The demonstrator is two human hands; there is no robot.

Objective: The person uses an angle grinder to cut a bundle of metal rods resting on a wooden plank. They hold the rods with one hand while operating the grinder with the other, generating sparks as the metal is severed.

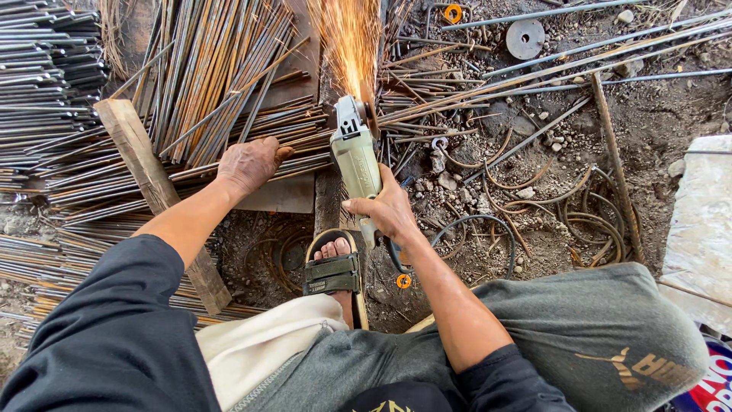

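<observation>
1. Head view, the angle grinder [355, 156] as my landmark: my right hand [389, 210] wraps the rear of its pale green body, fingers curled tight round the handle, thumb along the top; the disc end points away from me and a fan of orange sparks [349, 46] shoots off beyond it.
2. Left of the grinder, my left hand [250, 162] lies palm down on a bundle of thin steel rods [191, 172], fingers pressed together and bent over the rod ends, pinning them flat; the rods run crosswise and reach under the disc.
3. Further left of the grinder, a wooden beam [156, 187] slants beneath the rods; more rods [206, 69] are heaped beyond it.
4. Just nearer me than the grinder, my sandalled foot [333, 267] rests on a wooden plank [328, 198] that runs under the tool.
5. Right of the grinder, bent wire loops [579, 214] and long bars [610, 42] lie on the dirt; a round metal disc [525, 38] sits well beyond them.
</observation>
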